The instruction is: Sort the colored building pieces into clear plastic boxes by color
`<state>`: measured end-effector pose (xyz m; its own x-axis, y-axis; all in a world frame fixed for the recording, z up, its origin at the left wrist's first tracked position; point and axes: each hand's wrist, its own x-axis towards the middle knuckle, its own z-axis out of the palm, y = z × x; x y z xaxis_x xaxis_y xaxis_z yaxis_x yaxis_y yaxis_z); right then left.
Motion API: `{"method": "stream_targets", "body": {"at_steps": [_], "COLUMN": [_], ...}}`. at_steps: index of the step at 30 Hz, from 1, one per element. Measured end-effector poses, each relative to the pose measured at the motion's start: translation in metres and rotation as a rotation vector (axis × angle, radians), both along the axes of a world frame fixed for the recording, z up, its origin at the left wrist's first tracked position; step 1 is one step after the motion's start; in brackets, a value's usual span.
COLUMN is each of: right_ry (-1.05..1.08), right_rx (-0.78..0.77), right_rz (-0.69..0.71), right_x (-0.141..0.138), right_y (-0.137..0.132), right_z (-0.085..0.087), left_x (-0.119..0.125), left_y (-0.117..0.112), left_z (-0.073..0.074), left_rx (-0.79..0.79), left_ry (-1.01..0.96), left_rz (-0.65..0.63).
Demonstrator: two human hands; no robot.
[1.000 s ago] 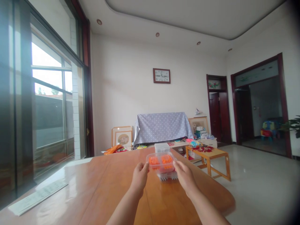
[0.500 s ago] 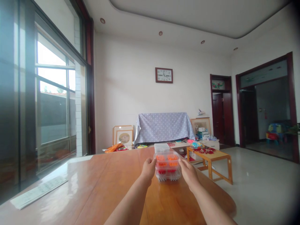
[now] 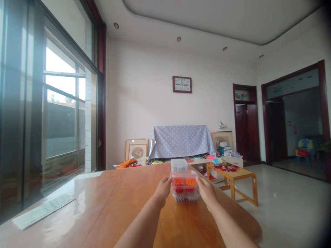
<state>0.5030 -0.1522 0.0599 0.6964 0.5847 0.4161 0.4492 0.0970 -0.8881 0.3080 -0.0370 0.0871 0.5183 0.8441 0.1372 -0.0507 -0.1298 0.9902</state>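
A clear plastic box with orange pieces in it (image 3: 184,181) is between my hands, at the top of a small stack on the wooden table (image 3: 124,206). Below it, a clear box with red pieces (image 3: 181,189) shows, and dark and white bits appear at the stack's bottom. My left hand (image 3: 163,189) grips the upper box's left side, thumb toward the top edge. On the opposite side, my right hand (image 3: 205,190) holds it in the same way. Most fingers of both hands are hidden. Just behind the stack stands another clear, whitish box (image 3: 179,165).
Printed paper sheets (image 3: 43,210) lie at the table's left. Beyond its right edge stands a low wooden table (image 3: 239,175) with red items on it. A polka-dot cloth (image 3: 181,141) covers something by the far wall. Large windows (image 3: 62,127) are on the left.
My hands and the upper box have come down slightly, closer to the box with red pieces. The view has tilted a little.
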Motion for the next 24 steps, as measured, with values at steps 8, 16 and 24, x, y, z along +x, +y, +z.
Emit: {"method": "stream_targets", "body": {"at_steps": [8, 16, 24], "right_ry": [0.02, 0.047, 0.046], "right_rx": [0.025, 0.033, 0.068], "right_rz": [-0.034, -0.044, -0.092], "right_x": [0.001, 0.0, 0.001], "right_y": [0.005, 0.007, 0.009], "right_z": [-0.005, -0.005, -0.014], "left_x": [-0.002, -0.001, -0.001], "left_y": [0.0, 0.0, 0.001], "left_z": [-0.014, -0.017, -0.027], "left_rx": [0.047, 0.039, -0.011], "left_ry": [-0.086, -0.129, -0.127], "left_rz": [-0.041, -0.068, -0.001]}}
